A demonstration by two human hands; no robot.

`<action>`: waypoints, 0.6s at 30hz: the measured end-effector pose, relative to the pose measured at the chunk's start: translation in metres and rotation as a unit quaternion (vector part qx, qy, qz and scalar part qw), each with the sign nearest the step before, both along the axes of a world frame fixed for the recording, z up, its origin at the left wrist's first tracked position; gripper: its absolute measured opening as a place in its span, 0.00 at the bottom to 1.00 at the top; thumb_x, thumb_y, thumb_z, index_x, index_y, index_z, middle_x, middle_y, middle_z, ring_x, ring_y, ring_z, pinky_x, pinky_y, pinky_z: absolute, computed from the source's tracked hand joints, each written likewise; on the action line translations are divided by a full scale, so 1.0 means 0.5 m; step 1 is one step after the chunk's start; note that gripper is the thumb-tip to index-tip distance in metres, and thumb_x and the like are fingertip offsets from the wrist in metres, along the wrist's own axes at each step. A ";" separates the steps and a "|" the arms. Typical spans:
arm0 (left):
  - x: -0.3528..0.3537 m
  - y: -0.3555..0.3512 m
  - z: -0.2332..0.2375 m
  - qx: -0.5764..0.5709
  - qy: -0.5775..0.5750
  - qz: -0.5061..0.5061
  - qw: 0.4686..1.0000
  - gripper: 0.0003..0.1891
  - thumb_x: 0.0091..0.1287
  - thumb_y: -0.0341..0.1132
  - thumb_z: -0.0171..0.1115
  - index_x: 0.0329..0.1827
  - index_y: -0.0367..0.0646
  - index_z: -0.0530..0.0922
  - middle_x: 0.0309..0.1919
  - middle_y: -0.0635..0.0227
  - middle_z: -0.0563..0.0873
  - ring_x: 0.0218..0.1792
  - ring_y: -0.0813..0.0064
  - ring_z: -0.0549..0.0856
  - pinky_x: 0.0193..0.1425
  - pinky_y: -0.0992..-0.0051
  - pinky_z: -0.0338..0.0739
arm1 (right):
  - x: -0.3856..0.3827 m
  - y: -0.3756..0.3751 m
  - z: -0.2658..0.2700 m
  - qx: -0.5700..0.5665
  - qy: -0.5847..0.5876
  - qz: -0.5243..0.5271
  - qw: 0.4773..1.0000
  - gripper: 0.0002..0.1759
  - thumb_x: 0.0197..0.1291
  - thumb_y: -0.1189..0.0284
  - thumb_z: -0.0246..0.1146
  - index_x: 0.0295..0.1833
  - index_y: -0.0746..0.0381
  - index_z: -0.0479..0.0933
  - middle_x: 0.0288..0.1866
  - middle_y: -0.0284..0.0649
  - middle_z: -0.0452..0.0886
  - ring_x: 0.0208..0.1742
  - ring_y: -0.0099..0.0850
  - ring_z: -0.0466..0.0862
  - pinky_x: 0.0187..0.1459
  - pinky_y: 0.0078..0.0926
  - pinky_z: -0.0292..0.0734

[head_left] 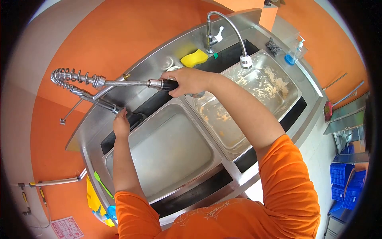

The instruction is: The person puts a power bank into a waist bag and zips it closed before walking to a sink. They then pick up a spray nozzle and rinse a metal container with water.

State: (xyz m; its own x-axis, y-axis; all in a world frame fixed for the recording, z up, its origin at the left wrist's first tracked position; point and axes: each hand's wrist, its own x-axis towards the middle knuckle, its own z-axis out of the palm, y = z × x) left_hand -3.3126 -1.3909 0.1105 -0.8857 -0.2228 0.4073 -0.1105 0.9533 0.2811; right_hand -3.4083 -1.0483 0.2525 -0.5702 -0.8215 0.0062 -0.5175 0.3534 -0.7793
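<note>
My right hand is wrapped round the black grip of the spray nozzle, above the divide between two metal basins. A coiled spring faucet joins the nozzle by its metal hose. At the base of the faucet's upright pipe, my left hand has its fingers against the metal; how firmly they close is hard to see. Cloudy water fills the left metal basin. The right metal basin has pale food residue on its bottom and sides.
Behind the right basin stands a gooseneck faucet. A yellow sponge lies on the back ledge. At the right are a steel scourer and a soap bottle. A green utensil lies at the left edge. Blue crates stand at far right.
</note>
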 end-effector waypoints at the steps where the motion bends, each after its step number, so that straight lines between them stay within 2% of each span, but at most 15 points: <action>1: -0.002 0.002 0.003 -0.015 -0.018 0.007 1.000 0.13 0.65 0.29 0.50 0.49 0.42 0.79 0.40 0.55 0.84 0.41 0.56 0.83 0.46 0.62 0.77 | 0.002 -0.002 0.001 0.005 -0.028 -0.002 1.000 0.26 0.47 0.67 0.63 0.55 0.58 0.71 0.34 0.45 0.79 0.32 0.36 0.80 0.29 0.31 0.76; 6: 0.015 0.021 -0.002 -0.004 -0.060 0.020 0.998 0.13 0.67 0.31 0.49 0.50 0.41 0.78 0.42 0.53 0.83 0.45 0.53 0.81 0.48 0.62 0.75 | -0.001 -0.021 -0.019 0.027 -0.073 -0.006 0.997 0.25 0.48 0.67 0.63 0.55 0.58 0.71 0.34 0.45 0.79 0.30 0.36 0.80 0.31 0.31 0.75; 8: 0.025 0.043 0.005 -0.024 -0.076 0.026 0.996 0.13 0.66 0.31 0.49 0.51 0.41 0.78 0.42 0.52 0.83 0.45 0.53 0.81 0.48 0.61 0.75 | -0.012 -0.034 -0.045 -0.100 0.087 0.036 0.991 0.24 0.48 0.68 0.63 0.54 0.58 0.70 0.31 0.44 0.78 0.25 0.35 0.79 0.25 0.31 0.74; 12: 0.026 0.036 -0.003 -0.011 -0.072 0.022 0.997 0.14 0.67 0.32 0.49 0.53 0.42 0.76 0.44 0.52 0.82 0.45 0.53 0.81 0.48 0.62 0.75 | -0.002 -0.023 -0.027 -0.040 0.008 0.014 0.999 0.25 0.48 0.67 0.64 0.54 0.57 0.71 0.32 0.45 0.79 0.26 0.36 0.80 0.27 0.33 0.74; 14: 0.029 0.045 0.003 0.083 -0.089 0.012 0.993 0.18 0.69 0.34 0.48 0.60 0.41 0.71 0.54 0.49 0.77 0.54 0.53 0.77 0.58 0.63 0.70 | -0.008 -0.022 -0.044 -0.016 0.014 0.012 1.000 0.23 0.50 0.67 0.64 0.53 0.58 0.71 0.33 0.46 0.79 0.34 0.37 0.79 0.40 0.31 0.73; 15: 0.031 0.051 -0.002 0.083 -0.086 0.005 0.993 0.18 0.69 0.34 0.48 0.60 0.41 0.71 0.54 0.49 0.77 0.54 0.53 0.77 0.58 0.63 0.70 | -0.011 -0.020 -0.051 -0.015 0.017 0.006 1.000 0.23 0.50 0.67 0.64 0.53 0.58 0.71 0.33 0.46 0.79 0.34 0.37 0.79 0.40 0.31 0.73; 17: 0.036 0.073 0.000 -0.003 -0.007 -0.026 1.000 0.24 0.68 0.39 0.51 0.65 0.42 0.64 0.63 0.51 0.68 0.64 0.55 0.68 0.66 0.62 0.61 | -0.007 -0.023 -0.060 -0.015 0.012 0.031 0.999 0.24 0.50 0.65 0.65 0.54 0.57 0.70 0.34 0.46 0.80 0.36 0.40 0.80 0.40 0.33 0.73; 18: 0.034 0.081 0.003 -0.005 -0.004 -0.034 0.999 0.24 0.68 0.39 0.51 0.65 0.42 0.64 0.63 0.51 0.68 0.64 0.55 0.68 0.66 0.62 0.61 | -0.006 -0.025 -0.064 -0.016 0.014 0.023 0.999 0.24 0.50 0.65 0.65 0.54 0.57 0.70 0.34 0.46 0.80 0.36 0.40 0.80 0.40 0.33 0.73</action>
State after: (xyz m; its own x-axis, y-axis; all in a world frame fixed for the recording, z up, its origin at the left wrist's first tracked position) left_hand -3.2954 -1.3504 0.1122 -0.9019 -0.1584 0.4019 -0.0486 0.9617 0.2699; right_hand -3.4113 -1.0610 0.2205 -0.5306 -0.8462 0.0493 -0.5549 0.3028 -0.7748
